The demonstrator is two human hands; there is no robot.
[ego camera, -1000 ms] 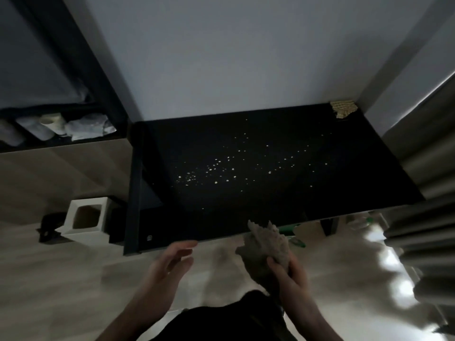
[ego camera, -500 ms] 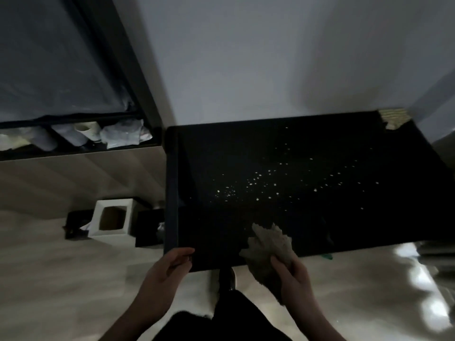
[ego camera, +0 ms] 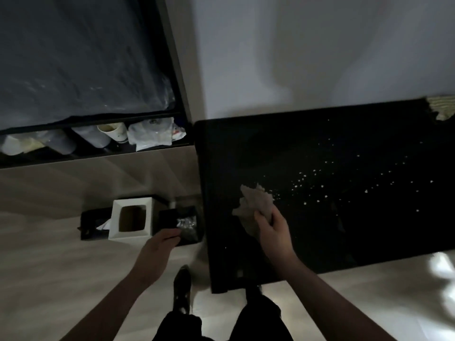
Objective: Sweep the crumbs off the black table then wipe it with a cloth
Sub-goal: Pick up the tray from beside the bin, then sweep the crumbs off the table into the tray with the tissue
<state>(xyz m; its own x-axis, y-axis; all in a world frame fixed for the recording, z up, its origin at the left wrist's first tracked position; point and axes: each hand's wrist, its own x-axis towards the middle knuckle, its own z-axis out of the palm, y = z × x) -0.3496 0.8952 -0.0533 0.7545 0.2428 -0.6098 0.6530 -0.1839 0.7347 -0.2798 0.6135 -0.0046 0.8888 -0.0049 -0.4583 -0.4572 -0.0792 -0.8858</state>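
Observation:
The black table (ego camera: 246,148) fills the right half of the head view, with several pale crumbs (ego camera: 301,185) scattered across its middle. My right hand (ego camera: 273,230) is over the table's near left part, shut on a crumpled beige cloth (ego camera: 254,201) whose top lies just left of the nearest crumbs. My left hand (ego camera: 160,247) hovers off the table's left edge above a black bin (ego camera: 189,222), fingers loosely curled and holding nothing. A second yellowish cloth (ego camera: 442,110) lies at the table's far right corner.
A white open-topped box (ego camera: 130,219) stands on the wooden floor left of the black bin. A dark shelf (ego camera: 98,139) holding cups and a plastic bag runs along the left. The white wall (ego camera: 307,57) backs the table. My legs and one foot (ego camera: 182,286) are below.
The view has shifted left and closer. My right hand carried the cloth forward over the table up to the crumbs. My left hand moved off the table's front edge toward the black bin.

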